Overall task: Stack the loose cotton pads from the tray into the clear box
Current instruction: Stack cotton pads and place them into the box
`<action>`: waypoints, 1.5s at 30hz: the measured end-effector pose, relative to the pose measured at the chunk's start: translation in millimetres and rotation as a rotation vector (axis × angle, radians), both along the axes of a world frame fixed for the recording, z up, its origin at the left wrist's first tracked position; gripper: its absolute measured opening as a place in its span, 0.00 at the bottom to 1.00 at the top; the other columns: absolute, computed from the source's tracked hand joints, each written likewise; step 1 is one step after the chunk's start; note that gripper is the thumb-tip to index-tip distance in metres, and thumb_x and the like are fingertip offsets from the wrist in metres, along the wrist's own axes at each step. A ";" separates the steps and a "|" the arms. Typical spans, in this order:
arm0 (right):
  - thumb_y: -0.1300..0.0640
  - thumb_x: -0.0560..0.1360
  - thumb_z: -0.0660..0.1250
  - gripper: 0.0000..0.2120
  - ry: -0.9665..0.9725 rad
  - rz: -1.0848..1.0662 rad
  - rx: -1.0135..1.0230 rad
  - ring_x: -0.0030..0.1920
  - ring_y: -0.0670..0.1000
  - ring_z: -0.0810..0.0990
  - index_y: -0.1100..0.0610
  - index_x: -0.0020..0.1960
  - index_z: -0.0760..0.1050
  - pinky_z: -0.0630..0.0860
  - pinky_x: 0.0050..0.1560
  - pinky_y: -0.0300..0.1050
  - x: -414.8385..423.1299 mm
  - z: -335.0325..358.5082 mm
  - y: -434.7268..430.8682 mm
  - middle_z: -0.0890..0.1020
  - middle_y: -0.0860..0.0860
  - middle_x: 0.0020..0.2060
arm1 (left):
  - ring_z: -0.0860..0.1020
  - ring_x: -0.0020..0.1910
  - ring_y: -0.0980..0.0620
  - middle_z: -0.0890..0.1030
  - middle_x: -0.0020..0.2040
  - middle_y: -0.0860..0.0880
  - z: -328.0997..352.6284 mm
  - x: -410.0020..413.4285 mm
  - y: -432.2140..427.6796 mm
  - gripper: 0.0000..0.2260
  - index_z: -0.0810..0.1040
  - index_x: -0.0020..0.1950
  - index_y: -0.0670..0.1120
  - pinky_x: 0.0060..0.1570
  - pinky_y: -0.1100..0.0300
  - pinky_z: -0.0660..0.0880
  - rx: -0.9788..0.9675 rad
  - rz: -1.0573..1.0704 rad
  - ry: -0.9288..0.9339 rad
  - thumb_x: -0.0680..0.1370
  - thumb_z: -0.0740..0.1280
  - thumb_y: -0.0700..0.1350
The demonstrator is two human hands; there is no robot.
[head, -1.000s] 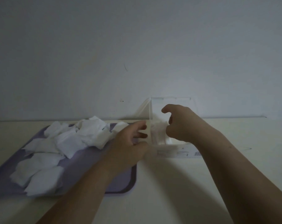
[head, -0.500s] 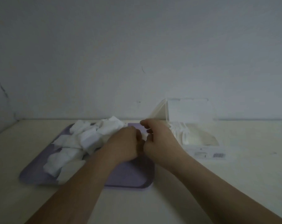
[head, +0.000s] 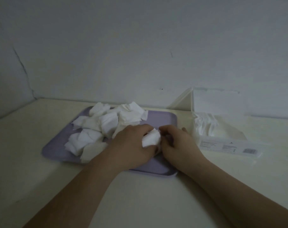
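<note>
A lilac tray (head: 163,119) lies on the cream table, with several loose white cotton pads (head: 107,124) heaped on its left half. Over the tray's right part my left hand (head: 131,145) and my right hand (head: 176,142) meet, both with fingers curled round a small bunch of white cotton pads (head: 151,139) held between them. To the right stands the clear box (head: 222,139), its lid raised upright at the back, with white pads (head: 204,124) inside it.
A pale wall (head: 140,46) rises right behind the tray and box. The table runs on to the left of the tray and in front of it, where my forearms cross it.
My right hand has come out of the clear box and moved left to the tray. Both hands now hold a bunch of pads there. The view has shifted left.
</note>
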State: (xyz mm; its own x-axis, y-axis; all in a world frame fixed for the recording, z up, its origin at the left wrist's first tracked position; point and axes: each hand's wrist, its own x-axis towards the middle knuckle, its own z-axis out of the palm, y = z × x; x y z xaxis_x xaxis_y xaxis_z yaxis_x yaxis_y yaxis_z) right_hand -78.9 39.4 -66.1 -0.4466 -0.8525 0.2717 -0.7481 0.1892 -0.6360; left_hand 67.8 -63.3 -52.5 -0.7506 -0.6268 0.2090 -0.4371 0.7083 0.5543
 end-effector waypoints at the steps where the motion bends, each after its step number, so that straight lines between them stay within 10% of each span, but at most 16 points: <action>1: 0.52 0.72 0.60 0.23 -0.055 0.009 -0.011 0.58 0.50 0.79 0.51 0.66 0.77 0.73 0.67 0.56 -1.3 -0.8 0.0 0.85 0.50 0.56 | 0.80 0.52 0.58 0.82 0.54 0.58 -2.1 0.0 1.2 0.18 0.76 0.61 0.60 0.55 0.53 0.79 0.063 0.003 0.027 0.72 0.71 0.60; 8: 0.49 0.67 0.68 0.27 -0.222 0.188 -0.100 0.61 0.44 0.81 0.42 0.66 0.75 0.76 0.64 0.48 -5.9 2.7 3.2 0.83 0.40 0.58 | 0.79 0.43 0.65 0.80 0.50 0.55 -11.7 -6.2 -3.8 0.29 0.73 0.72 0.51 0.45 0.69 0.76 0.245 0.006 0.307 0.73 0.74 0.36; 14: 0.64 0.74 0.73 0.16 -0.226 0.099 -0.168 0.51 0.36 0.82 0.52 0.59 0.79 0.73 0.48 0.25 -18.1 -8.2 -5.1 0.85 0.43 0.51 | 0.84 0.52 0.57 0.83 0.56 0.54 -18.5 -6.9 -11.0 0.26 0.77 0.66 0.57 0.57 0.55 0.82 0.333 0.045 0.366 0.70 0.75 0.41; 21: 0.52 0.72 0.67 0.26 0.025 0.180 -0.230 0.59 0.52 0.80 0.48 0.70 0.75 0.74 0.64 0.59 -7.1 -12.3 -5.4 0.82 0.49 0.58 | 0.85 0.44 0.53 0.86 0.48 0.53 -15.7 -6.8 -12.3 0.16 0.82 0.52 0.61 0.47 0.51 0.83 0.280 0.051 0.344 0.68 0.78 0.46; 24: 0.57 0.72 0.68 0.26 0.068 0.176 -0.234 0.58 0.51 0.80 0.50 0.70 0.76 0.75 0.63 0.60 -8.6 -12.6 -6.9 0.81 0.49 0.57 | 0.81 0.38 0.62 0.85 0.45 0.58 -11.2 -6.3 -13.3 0.09 0.82 0.49 0.63 0.43 0.61 0.78 0.306 0.111 0.379 0.69 0.75 0.53; 34: 0.50 0.73 0.67 0.28 -0.003 0.142 -0.165 0.62 0.45 0.77 0.46 0.73 0.73 0.72 0.68 0.56 -8.2 -11.7 -5.4 0.82 0.44 0.64 | 0.84 0.36 0.49 0.86 0.36 0.50 -8.0 -7.6 -12.2 0.08 0.86 0.41 0.52 0.49 0.47 0.82 0.381 0.176 0.421 0.79 0.72 0.44; 40: 0.53 0.75 0.71 0.19 -0.149 0.141 -0.175 0.58 0.42 0.81 0.44 0.65 0.77 0.76 0.61 0.41 -17.4 -12.0 -6.2 0.83 0.42 0.57 | 0.78 0.34 0.58 0.85 0.39 0.54 -6.0 -7.6 -17.1 0.05 0.85 0.44 0.53 0.42 0.60 0.78 0.019 0.141 0.464 0.78 0.71 0.45; 45: 0.53 0.76 0.73 0.14 -0.318 0.038 -0.226 0.48 0.44 0.84 0.47 0.60 0.79 0.80 0.54 0.43 -20.6 -9.9 -6.0 0.85 0.43 0.49 | 0.78 0.60 0.43 0.79 0.64 0.46 -10.6 9.3 -43.3 0.19 0.81 0.65 0.45 0.63 0.51 0.75 -0.342 0.332 0.160 0.74 0.69 0.46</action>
